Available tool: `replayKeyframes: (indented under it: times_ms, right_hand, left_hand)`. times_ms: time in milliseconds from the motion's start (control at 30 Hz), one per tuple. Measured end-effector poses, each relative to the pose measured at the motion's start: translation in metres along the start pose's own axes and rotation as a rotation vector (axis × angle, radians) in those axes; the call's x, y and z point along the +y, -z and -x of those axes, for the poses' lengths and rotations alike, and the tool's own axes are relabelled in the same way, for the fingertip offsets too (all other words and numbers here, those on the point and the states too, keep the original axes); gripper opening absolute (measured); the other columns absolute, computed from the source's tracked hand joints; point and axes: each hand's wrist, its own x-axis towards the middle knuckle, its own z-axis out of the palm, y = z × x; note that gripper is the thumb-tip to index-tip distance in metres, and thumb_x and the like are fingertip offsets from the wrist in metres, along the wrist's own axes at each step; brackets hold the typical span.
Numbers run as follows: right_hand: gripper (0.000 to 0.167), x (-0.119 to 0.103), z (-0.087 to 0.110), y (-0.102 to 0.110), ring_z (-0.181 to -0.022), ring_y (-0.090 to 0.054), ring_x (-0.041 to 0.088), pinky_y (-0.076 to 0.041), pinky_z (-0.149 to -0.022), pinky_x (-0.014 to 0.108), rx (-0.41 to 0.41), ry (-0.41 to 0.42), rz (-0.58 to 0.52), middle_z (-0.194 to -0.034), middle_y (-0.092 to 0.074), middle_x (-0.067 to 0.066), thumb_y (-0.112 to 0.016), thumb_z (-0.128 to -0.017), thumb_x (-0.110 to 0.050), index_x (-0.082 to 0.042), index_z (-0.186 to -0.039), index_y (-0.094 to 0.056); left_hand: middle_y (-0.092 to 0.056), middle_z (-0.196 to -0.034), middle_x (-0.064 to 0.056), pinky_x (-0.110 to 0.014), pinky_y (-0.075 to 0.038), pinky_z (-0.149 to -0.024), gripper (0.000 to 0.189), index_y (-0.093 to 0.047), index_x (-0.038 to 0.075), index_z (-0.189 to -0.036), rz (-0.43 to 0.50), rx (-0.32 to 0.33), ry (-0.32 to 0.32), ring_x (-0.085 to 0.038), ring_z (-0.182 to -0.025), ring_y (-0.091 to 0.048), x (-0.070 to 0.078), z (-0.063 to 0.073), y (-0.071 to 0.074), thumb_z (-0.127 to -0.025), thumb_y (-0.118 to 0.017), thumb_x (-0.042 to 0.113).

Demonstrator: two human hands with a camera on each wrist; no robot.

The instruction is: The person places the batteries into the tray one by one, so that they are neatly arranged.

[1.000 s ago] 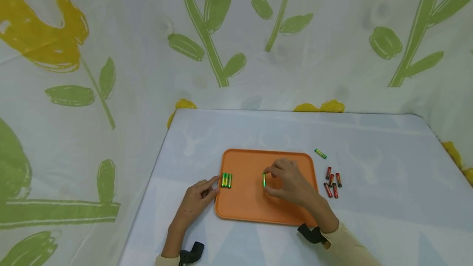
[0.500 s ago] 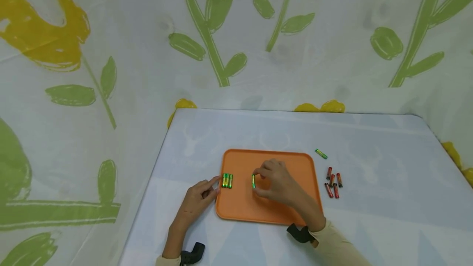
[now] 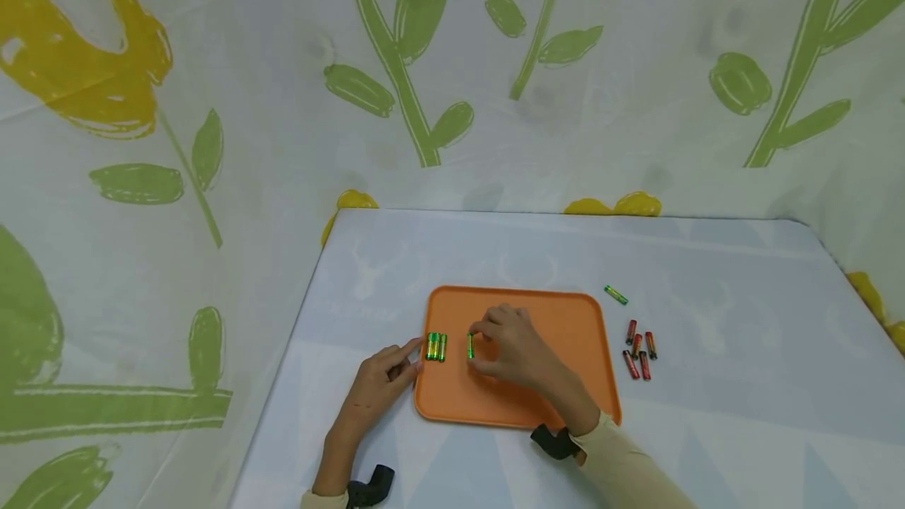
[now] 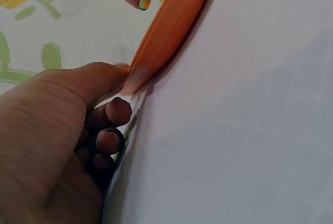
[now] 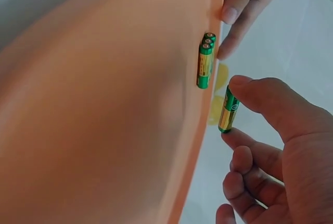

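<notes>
My right hand is over the orange tray, pinching a green-and-gold battery by its two ends between thumb and forefinger. In the right wrist view this battery is upright between the fingertips, the other fingers loosely bent. Three matching batteries lie side by side along the tray's left wall, just left of the held one. My left hand rests at the tray's left rim, thumb and forefinger touching its outer edge. In the left wrist view the thumb meets the rim, the other fingers relaxed below.
Several red batteries lie in a loose group on the table, right of the tray. One more green battery lies behind them. A flower-patterned cloth hangs behind the table and at its left.
My right hand has moved left across the tray with the battery, closer to the row of three. My left hand stays at the rim.
</notes>
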Motion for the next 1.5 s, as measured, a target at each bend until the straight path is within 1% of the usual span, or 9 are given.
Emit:
replayKeyframes:
  times_ms: [167,300,533,767,867,1067,1300,1400,1500]
  right_hand:
    - [0.031,0.000,-0.003,-0.006,-0.082,-0.041,0.012,-0.032,-0.077,0.038,0.004,0.005,0.009,-0.084,-0.048,-0.006,-0.086,-0.077,-0.032,-0.014,-0.100,-0.074]
    - [0.029,-0.001,-0.006,-0.012,-0.083,-0.042,0.013,-0.032,-0.078,0.037,-0.017,0.000,0.002,-0.086,-0.050,-0.007,-0.085,-0.079,-0.032,-0.014,-0.100,-0.075]
    - [0.032,-0.005,-0.010,-0.021,-0.083,-0.043,0.013,-0.033,-0.078,0.037,-0.039,-0.012,0.028,-0.088,-0.052,-0.007,-0.084,-0.079,-0.036,-0.015,-0.102,-0.075]
    - [0.037,-0.008,-0.012,-0.029,-0.080,-0.042,0.013,-0.030,-0.075,0.035,-0.032,-0.015,0.027,-0.087,-0.054,-0.005,-0.086,-0.078,-0.039,-0.013,-0.102,-0.075]
    - [0.037,-0.009,-0.011,-0.032,-0.079,-0.041,0.012,-0.030,-0.074,0.035,-0.031,-0.035,0.039,-0.087,-0.054,-0.005,-0.086,-0.078,-0.039,-0.013,-0.102,-0.075]
    - [0.038,-0.011,-0.009,-0.033,-0.080,-0.043,0.014,-0.032,-0.076,0.037,-0.025,-0.073,0.024,-0.087,-0.053,-0.004,-0.087,-0.077,-0.035,-0.011,-0.103,-0.075]
    - [0.044,-0.011,-0.011,-0.034,-0.082,-0.045,0.014,-0.032,-0.075,0.035,-0.028,-0.077,0.051,-0.092,-0.056,-0.003,-0.088,-0.076,-0.040,-0.011,-0.106,-0.075]
    - [0.047,-0.012,-0.012,-0.030,-0.083,-0.045,0.016,-0.031,-0.074,0.036,-0.016,-0.077,0.021,-0.094,-0.057,-0.001,-0.089,-0.076,-0.040,-0.008,-0.108,-0.074]
    - [0.047,-0.013,-0.012,-0.021,-0.083,-0.046,0.016,-0.031,-0.075,0.037,-0.001,-0.070,0.013,-0.094,-0.057,0.000,-0.088,-0.077,-0.038,-0.007,-0.109,-0.074]
  left_hand:
    - [-0.051,-0.073,0.012,-0.023,-0.038,-0.057,0.043,-0.064,0.021,-0.137,-0.013,-0.001,0.010,-0.007,-0.065,-0.042,0.000,0.001,-0.001,-0.095,-0.072,0.023]
    - [-0.051,-0.073,0.013,-0.022,-0.038,-0.057,0.043,-0.064,0.021,-0.137,-0.014,-0.004,0.016,-0.007,-0.064,-0.043,-0.002,0.002,-0.003,-0.095,-0.072,0.024]
    - [-0.052,-0.074,0.012,-0.023,-0.038,-0.057,0.043,-0.063,0.021,-0.138,0.000,-0.014,0.014,-0.007,-0.064,-0.043,-0.001,0.003,-0.005,-0.095,-0.071,0.024]
    - [-0.051,-0.074,0.011,-0.022,-0.038,-0.057,0.043,-0.064,0.021,-0.137,0.010,-0.009,0.017,-0.007,-0.064,-0.043,-0.001,0.004,-0.007,-0.095,-0.072,0.022]
    - [-0.051,-0.074,0.012,-0.023,-0.038,-0.057,0.043,-0.063,0.022,-0.138,0.005,-0.014,0.012,-0.007,-0.064,-0.043,-0.001,0.003,-0.007,-0.095,-0.071,0.023]
    - [-0.051,-0.074,0.012,-0.023,-0.038,-0.057,0.043,-0.063,0.024,-0.138,-0.002,-0.020,0.001,-0.007,-0.064,-0.043,-0.002,0.002,-0.007,-0.095,-0.071,0.026]
    - [-0.051,-0.074,0.012,-0.022,-0.038,-0.057,0.043,-0.063,0.023,-0.138,0.003,-0.025,-0.003,-0.007,-0.064,-0.044,0.000,0.001,-0.006,-0.096,-0.070,0.024]
    - [-0.051,-0.074,0.012,-0.022,-0.039,-0.057,0.042,-0.064,0.023,-0.138,-0.003,-0.018,-0.002,-0.008,-0.065,-0.044,0.000,0.000,-0.004,-0.096,-0.071,0.023]
    - [-0.051,-0.075,0.012,-0.023,-0.039,-0.058,0.042,-0.064,0.023,-0.137,-0.010,-0.006,0.000,-0.008,-0.066,-0.044,-0.002,-0.001,-0.001,-0.095,-0.071,0.023]
